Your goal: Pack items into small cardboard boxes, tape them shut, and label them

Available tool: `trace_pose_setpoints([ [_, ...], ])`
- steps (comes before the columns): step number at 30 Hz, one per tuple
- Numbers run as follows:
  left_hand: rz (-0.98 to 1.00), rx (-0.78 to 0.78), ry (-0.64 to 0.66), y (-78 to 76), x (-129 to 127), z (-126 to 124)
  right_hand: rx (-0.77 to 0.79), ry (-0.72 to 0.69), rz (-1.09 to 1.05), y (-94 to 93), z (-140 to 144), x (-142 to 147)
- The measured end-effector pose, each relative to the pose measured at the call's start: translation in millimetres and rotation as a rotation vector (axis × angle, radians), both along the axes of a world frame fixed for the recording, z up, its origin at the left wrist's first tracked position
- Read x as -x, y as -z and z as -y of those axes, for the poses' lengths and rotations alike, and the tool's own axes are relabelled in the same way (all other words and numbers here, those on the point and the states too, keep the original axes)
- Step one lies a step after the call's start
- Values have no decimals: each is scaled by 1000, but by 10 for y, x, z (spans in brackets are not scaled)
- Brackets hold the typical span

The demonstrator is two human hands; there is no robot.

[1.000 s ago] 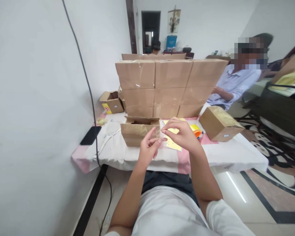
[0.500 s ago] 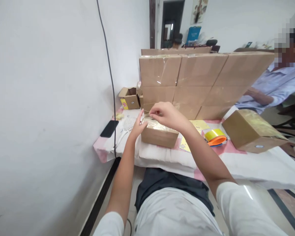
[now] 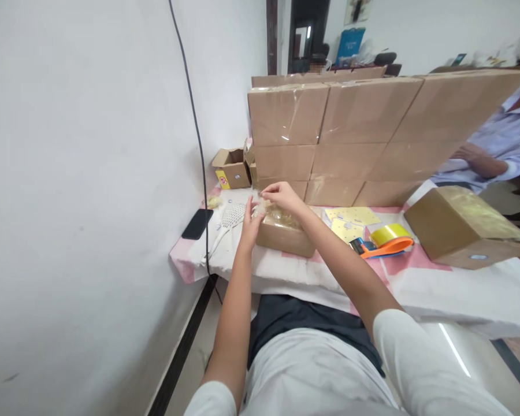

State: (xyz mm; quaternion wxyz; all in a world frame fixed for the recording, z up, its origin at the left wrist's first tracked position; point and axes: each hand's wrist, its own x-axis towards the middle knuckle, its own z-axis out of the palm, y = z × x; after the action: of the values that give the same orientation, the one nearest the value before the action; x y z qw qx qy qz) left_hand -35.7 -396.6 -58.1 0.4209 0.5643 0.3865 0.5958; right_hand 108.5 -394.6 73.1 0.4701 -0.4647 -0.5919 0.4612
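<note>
A small cardboard box lies on the cloth-covered table in front of me, with shiny clear packing tape across its top. Over the box's far left part, my right hand is closed in a pinch on a loose, crumpled bit of that tape. My left hand rests against the box's left end, thumb apart from the upright fingers, gripping nothing. The fingertips of both hands are close together. Right of the box lies an orange and blue tape dispenser with a yellowish tape roll.
Stacked cartons form a wall behind the box. A larger taped carton stands right, near a co-worker's arm. Yellow sheets, a phone, a perforated white piece and an open box surround the work. A black cable hangs left.
My right hand has lowered slightly towards the box top, and the tape beneath it looks more crumpled. My left hand stays at the box's left end. The view has shifted a little.
</note>
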Motion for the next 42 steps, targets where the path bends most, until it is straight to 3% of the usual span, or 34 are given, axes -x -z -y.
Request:
trace_pose_setpoints([
  [3,70,22,0,46,-21,14,20,-117,-241,30,-44,0],
  [5,75,6,-13,62,-25,27,5,-143,-279,46,-91,2],
  [10,104,-14,-33,81,-33,51,-86,56,231,250,-250,34],
  [14,111,-26,-33,87,-39,66,-83,54,281,367,-298,34],
  [18,76,5,-64,83,-32,101,-28,38,75,300,-273,-2],
  [22,112,29,-35,81,-28,128,-34,-120,-271,219,-242,-56],
  [24,128,40,-33,80,-27,133,-45,-134,-189,229,-241,-68],
  [29,125,57,-45,57,-10,168,-79,-23,261,326,-275,-36],
  [42,-119,-110,-210,112,13,169,-127,13,436,372,-232,-8],
])
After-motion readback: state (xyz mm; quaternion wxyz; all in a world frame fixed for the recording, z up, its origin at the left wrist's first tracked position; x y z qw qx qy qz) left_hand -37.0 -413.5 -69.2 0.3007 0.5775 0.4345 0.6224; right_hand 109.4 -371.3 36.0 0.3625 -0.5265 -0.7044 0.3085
